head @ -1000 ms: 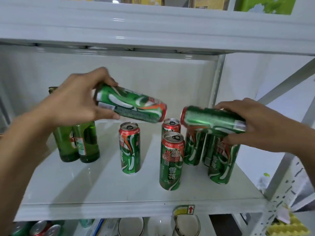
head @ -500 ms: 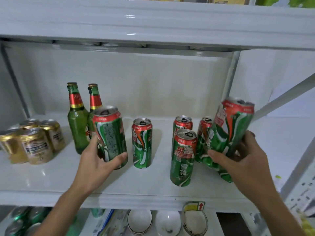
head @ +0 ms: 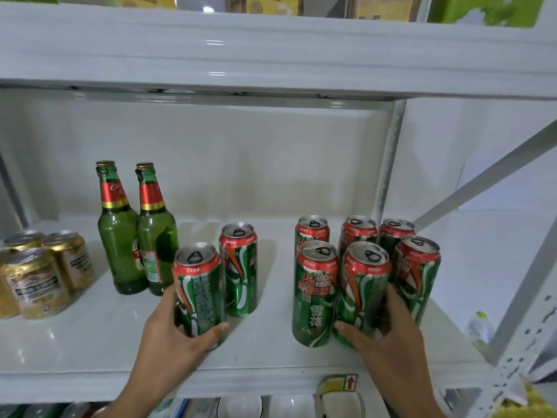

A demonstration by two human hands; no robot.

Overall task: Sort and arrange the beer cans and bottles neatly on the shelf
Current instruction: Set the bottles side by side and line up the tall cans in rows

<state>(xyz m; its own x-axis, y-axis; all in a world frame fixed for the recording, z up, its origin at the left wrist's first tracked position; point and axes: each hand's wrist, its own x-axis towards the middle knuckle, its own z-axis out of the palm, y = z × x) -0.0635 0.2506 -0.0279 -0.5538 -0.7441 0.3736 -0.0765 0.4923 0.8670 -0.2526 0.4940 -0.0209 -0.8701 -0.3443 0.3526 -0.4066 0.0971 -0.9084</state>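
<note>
Upright, glossy cylindrical green cans (head: 199, 292) (head: 363, 292), each clasped by curled fingers (head: 217, 329) (head: 346, 328), smooth white shelf (head: 90, 342)

White shelf (head: 90, 351) carries green cans (head: 315, 294), bottles (head: 120, 236) (upright), gold cans (head: 36, 285).

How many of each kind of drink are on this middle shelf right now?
Green cans: 8
Green bottles: 2
Gold cans: at least 3; the picture's left edge cuts that group off
Total: 13 or more
</note>
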